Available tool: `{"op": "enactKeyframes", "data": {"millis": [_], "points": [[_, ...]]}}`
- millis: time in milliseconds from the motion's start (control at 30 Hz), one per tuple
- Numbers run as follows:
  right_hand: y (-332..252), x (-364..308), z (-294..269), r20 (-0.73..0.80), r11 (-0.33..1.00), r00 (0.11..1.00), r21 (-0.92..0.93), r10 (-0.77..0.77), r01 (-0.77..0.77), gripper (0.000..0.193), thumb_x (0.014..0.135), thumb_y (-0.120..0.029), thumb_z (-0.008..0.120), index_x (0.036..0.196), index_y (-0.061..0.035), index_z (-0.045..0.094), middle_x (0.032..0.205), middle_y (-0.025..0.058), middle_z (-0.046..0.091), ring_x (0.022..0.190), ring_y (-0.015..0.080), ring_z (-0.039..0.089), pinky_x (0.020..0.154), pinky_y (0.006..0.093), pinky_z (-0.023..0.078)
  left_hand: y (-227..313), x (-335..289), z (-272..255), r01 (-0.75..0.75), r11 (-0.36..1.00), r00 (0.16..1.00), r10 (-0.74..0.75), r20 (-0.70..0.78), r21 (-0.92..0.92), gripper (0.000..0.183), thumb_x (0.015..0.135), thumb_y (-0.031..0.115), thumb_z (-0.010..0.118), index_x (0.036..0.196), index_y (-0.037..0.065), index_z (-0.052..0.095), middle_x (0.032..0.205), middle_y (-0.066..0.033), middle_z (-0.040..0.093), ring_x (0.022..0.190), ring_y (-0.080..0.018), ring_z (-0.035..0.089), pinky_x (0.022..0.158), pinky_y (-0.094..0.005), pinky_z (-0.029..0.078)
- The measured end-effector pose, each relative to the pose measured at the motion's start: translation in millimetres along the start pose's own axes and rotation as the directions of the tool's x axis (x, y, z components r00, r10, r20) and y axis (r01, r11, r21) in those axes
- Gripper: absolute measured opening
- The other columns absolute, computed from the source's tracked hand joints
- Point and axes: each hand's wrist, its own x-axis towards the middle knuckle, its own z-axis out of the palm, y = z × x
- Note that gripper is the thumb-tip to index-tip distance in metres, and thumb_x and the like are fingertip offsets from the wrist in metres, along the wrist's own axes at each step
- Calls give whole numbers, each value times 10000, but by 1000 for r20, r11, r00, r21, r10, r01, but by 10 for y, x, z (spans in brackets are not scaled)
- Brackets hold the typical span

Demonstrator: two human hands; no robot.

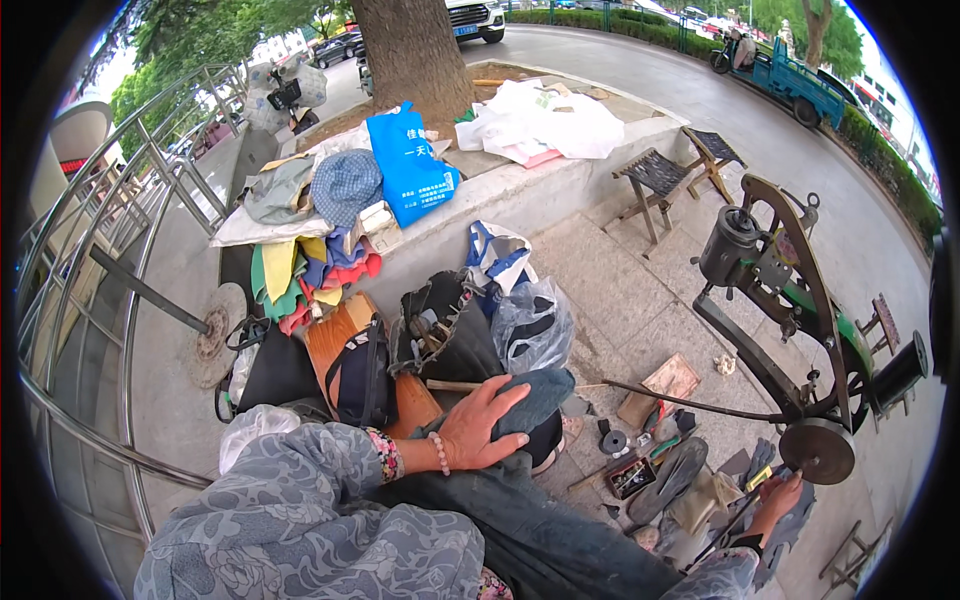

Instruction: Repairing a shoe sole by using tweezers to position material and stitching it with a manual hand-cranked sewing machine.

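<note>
My left hand (470,430), with a bead bracelet at the wrist, lies with fingers spread on a rounded piece of blue-grey fabric (540,395). Whether this is my trouser knee or a separate cloth, I cannot tell. At the lower right my right hand (776,502) is down at a pile of dark scraps, just below the round metal wheel (816,450) of a hand-cranked sewing machine (775,260). Its fingers look curled, and what they hold is not clear. Beside that hand lie a small yellow item (760,478), a beige cloth piece (703,502) and a dark shoe sole (672,480).
A small box of bits (632,477) and a flat board (672,378) lie left of the machine. Folding stools (652,178) stand behind. Bags (532,325), a wooden box (335,335) and coloured cloths (285,275) line the ledge. Metal railings (135,290) run at left.
</note>
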Motion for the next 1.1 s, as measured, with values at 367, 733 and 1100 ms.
{"op": "enactKeyframes", "data": {"millis": [367, 733, 1100], "points": [[17, 27, -15, -6, 998, 1000, -56, -24, 24, 416, 961, -493, 480, 1096, -117, 596, 667, 25, 576, 493, 144, 559, 408, 265, 449, 12, 24, -25, -1, 1000, 1000, 1, 4, 2, 710, 849, 293, 676, 1432, 32, 366, 1410, -271, 361, 1245, -450, 454, 1044, -464, 386], [163, 260, -158, 30, 997, 1000, -71, -2, 4, 443, 942, -524, 498, 1114, -126, 588, 736, 35, 600, 557, 169, 615, 467, 276, 487, -10, 27, 5, -2, 1000, 1000, 2, -7, -23, 696, 852, 340, 670, 1427, 69, 386, 1398, -250, 371, 1239, -448, 450, 1038, -469, 391], [72, 132, -113, 36, 996, 999, -81, -30, 33, 408, 956, -501, 490, 1061, -118, 584, 715, 38, 605, 547, 168, 614, 452, 271, 477, -8, 32, -10, 0, 1000, 1000, 1, 22, -22, 711, 848, 272, 681, 1439, 43, 358, 1413, -267, 353, 1248, -446, 452, 1046, -464, 383]]}}
